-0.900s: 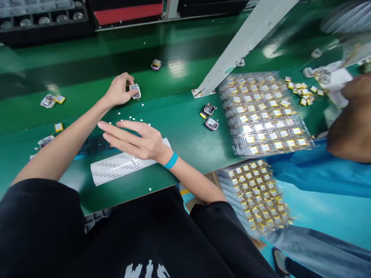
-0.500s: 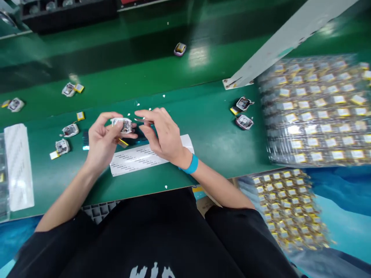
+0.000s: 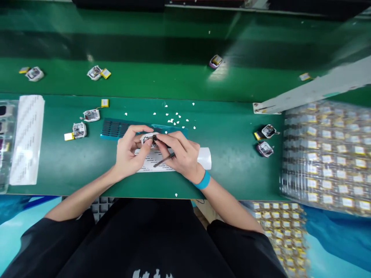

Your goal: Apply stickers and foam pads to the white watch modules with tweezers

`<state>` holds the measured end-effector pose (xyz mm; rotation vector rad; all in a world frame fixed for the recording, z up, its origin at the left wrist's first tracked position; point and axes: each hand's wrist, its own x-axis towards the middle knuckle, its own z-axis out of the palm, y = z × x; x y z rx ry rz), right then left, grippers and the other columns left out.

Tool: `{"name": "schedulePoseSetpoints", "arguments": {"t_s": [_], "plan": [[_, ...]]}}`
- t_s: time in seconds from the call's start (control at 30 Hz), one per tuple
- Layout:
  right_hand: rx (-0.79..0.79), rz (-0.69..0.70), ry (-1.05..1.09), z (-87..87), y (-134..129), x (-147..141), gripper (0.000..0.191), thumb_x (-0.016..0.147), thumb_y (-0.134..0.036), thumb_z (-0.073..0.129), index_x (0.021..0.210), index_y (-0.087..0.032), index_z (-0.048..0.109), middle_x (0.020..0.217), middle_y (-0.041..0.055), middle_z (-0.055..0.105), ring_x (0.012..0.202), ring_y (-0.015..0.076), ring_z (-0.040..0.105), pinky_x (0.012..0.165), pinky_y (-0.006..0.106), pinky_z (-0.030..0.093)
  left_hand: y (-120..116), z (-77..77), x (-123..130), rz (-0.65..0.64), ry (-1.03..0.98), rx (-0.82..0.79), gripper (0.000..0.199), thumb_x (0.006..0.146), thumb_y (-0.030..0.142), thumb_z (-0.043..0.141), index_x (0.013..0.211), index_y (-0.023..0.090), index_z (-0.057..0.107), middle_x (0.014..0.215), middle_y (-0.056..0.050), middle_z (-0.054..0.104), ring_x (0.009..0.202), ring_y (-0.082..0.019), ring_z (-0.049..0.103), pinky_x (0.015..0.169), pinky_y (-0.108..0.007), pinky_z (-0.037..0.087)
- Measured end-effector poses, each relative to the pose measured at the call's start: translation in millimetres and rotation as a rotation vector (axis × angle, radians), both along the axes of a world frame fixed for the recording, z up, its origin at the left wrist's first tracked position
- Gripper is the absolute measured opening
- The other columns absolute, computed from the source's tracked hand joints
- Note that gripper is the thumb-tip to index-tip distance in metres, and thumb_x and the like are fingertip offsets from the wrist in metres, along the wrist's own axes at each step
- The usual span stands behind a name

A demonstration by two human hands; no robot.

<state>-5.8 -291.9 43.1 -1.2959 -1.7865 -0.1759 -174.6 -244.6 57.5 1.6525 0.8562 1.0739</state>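
My left hand (image 3: 130,150) pinches a white watch case (image 3: 148,136) with small electronic parts inside, between thumb and fingers. The fingertips of my right hand (image 3: 181,152) meet at the case's right side, touching a small dark part there. Slim tweezers (image 3: 164,160) are tucked in the right hand and point down to the left. Beneath the hands lies a white printed liner strip (image 3: 205,157). A blue sheet with rows of dark strips (image 3: 111,128) lies just behind the left hand. The battery of the held case is hidden.
Open watch cases with yellow batteries lie at left (image 3: 79,130), at right (image 3: 265,149) and on the back ledge (image 3: 215,61). White bits (image 3: 171,121) dot the bench. Stacked clear battery trays (image 3: 327,154) stand right, beside a slanting white post (image 3: 319,85).
The view has shifted, so the bench things sit further right. My right hand has come from beside the watch case to touch it, and the tweezers now point downward.
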Motion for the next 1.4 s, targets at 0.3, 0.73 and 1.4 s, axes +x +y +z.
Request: {"name": "schedulePoseSetpoints", "arguments": {"t_s": [0.3, 0.73, 1.4], "plan": [[-0.082, 0.091, -0.100, 5.1, 1, 9, 0.011, 0.102, -0.017, 0.062, 0.106, -0.021, 0.071, 0.094, -0.0012, 0.080, 0.074, 0.0079, 0.073, 0.055, 0.021, 0.048, 1, 4.9, 1, 0.027, 0.124, 0.122, 0.017, 0.093, 0.016, 0.066, 0.104, 0.021, 0.077, 0.087, 0.000, 0.082, 0.053, -0.010, 0.069, 0.052, -0.018, 0.059], [-0.075, 0.128, -0.088, 8.7, 4, 21, 0.007, 0.103, -0.016, 0.063, 0.108, -0.019, 0.067, 0.098, 0.0003, 0.080, 0.079, 0.0079, 0.075, 0.053, 0.020, 0.047, 7, 5.2, 0, -0.067, 0.008, -0.245, 0.011, 0.093, 0.029, 0.072, 0.098, 0.019, 0.074, 0.082, -0.002, 0.076, 0.055, -0.018, 0.076, 0.047, -0.023, 0.061], [-0.246, -0.032, -0.222, 2.9, 4, 29, 0.039, 0.104, -0.012, 0.052, 0.138, -0.027, 0.066, 0.140, 0.0041, 0.071, 0.107, 0.0168, 0.077, 0.065, 0.023, 0.060, 10, 10.8, 3, -0.220, -0.035, -0.534, 0.019, 0.090, 0.027, 0.073, 0.102, 0.017, 0.062, 0.074, 0.001, 0.074, 0.053, -0.020, 0.076, 0.044, -0.021, 0.058]]}}
